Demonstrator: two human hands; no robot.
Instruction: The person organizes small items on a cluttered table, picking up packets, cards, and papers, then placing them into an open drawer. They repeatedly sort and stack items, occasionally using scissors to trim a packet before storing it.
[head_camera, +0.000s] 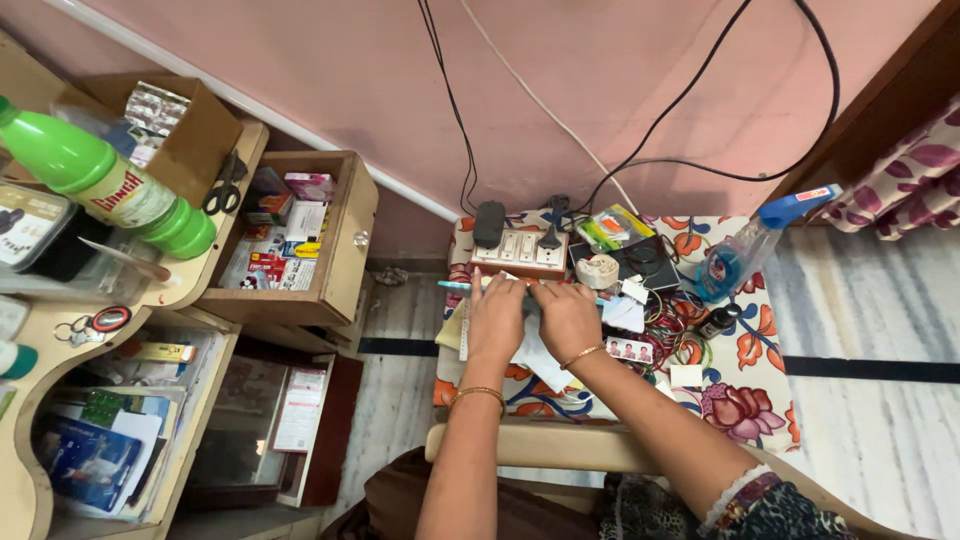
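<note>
Two bare hands meet over a small table covered in a floral cloth (760, 345), and most of the clutter fans out to either side of them. Far off to the left of the left hand (494, 318) lies a green bottle (95, 180) on its side on a desk shelf, with black scissors (226, 185) just beyond it and an open wooden drawer (345, 250) of small packets nearer the hands. The left hand rests flat, fingers forward, on white papers (540, 360); a light blue pen (455, 286) pokes out at its fingertips (whether the fingers pinch it or merely lie across it is hard to say from here). The right hand (567, 315) lies just beside it, thumbs nearly touching, palm down on the same papers; both wrists wear gold bangles. Just past the fingertips sits a white switchboard (520, 252) with a black adapter (489, 224) plugged in. Right of the right hand come a roll of tape (598, 271), a tangle of thin coloured bangles (675, 325), then a blue spray bottle (745, 255), lying tilted.
</note>
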